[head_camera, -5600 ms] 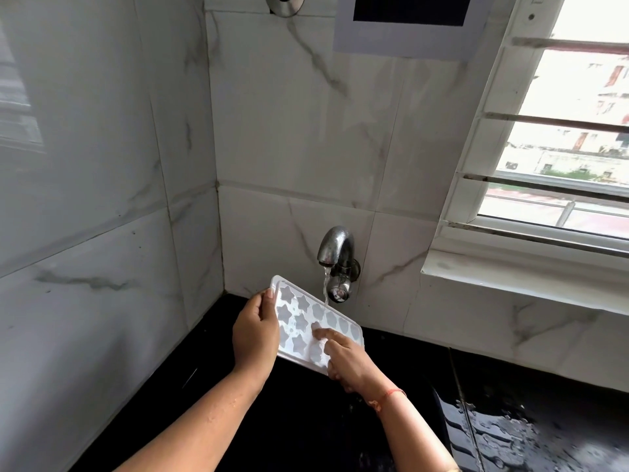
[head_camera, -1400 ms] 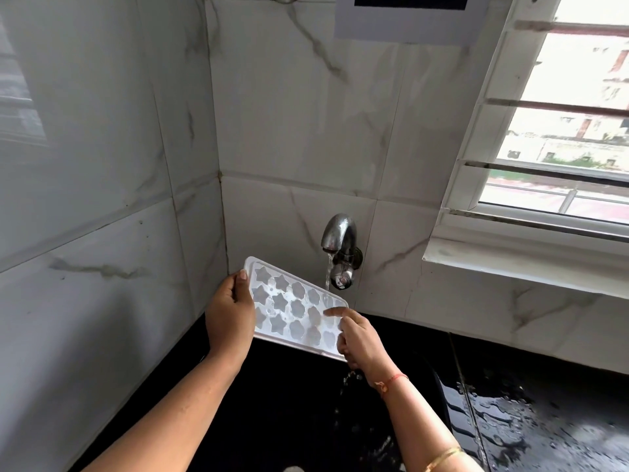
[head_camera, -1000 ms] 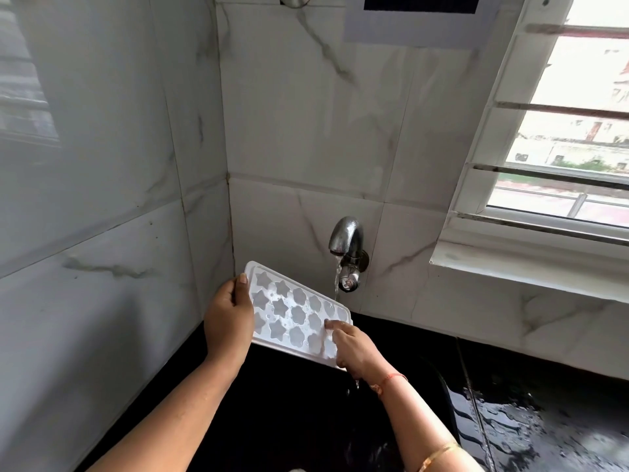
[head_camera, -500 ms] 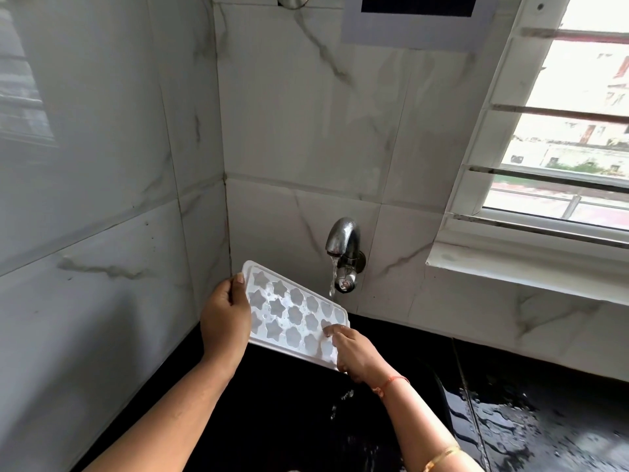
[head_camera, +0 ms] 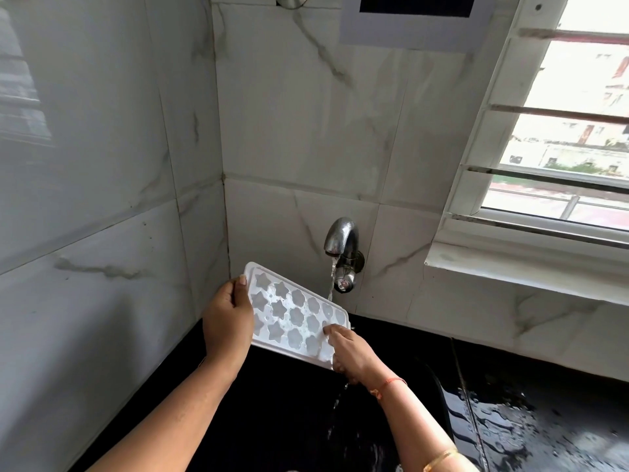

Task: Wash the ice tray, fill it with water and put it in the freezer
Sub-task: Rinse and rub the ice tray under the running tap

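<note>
A white ice tray [head_camera: 289, 311] with star and flower moulds tilts under the metal tap [head_camera: 340, 240], and a thin stream of water falls onto its far edge. My left hand [head_camera: 228, 321] grips the tray's left end, thumb on the rim. My right hand [head_camera: 350, 352] holds the tray's right end, with a fingertip in a mould near that end. Water runs off the tray's lower right corner into the black sink [head_camera: 289, 420].
White marble-tiled walls close in on the left and behind the tap. A barred window [head_camera: 561, 137] with a white sill [head_camera: 510, 267] sits at the right. The black counter [head_camera: 544, 430] at the right is wet.
The tray stays under the stream. My right fingertip has shifted among the moulds at the tray's right end. More water pours off the lower corner.
</note>
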`<action>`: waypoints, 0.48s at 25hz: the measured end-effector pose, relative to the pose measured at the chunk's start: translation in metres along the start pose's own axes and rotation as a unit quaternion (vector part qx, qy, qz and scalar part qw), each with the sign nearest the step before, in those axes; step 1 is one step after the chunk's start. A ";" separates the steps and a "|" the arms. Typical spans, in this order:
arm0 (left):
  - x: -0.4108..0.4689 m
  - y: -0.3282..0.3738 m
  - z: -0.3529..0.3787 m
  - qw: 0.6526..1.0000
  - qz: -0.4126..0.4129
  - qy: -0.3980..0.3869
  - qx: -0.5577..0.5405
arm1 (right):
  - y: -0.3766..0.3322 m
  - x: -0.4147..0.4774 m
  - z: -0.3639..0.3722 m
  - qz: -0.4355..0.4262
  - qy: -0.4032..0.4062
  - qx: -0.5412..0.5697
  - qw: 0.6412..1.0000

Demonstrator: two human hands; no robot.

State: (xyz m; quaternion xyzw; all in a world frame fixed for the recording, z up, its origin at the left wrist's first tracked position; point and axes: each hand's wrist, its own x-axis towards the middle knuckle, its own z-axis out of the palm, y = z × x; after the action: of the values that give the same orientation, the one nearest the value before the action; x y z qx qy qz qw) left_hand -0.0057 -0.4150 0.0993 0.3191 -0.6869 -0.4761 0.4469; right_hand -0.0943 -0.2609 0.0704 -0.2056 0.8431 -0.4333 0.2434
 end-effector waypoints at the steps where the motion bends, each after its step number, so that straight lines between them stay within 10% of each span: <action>1: 0.000 0.000 0.001 1.000 0.001 -0.001 0.001 | 0.000 0.000 0.000 0.001 0.001 0.005 1.000; 12: 0.002 -0.003 -0.003 1.000 -0.007 -0.002 0.012 | 0.000 0.000 0.005 -0.001 0.004 0.010 1.000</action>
State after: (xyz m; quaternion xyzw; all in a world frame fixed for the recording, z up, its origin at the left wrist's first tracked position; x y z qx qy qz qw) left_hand -0.0039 -0.4182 0.0978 0.3282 -0.6911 -0.4718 0.4383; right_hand -0.0918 -0.2638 0.0676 -0.2026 0.8395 -0.4427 0.2412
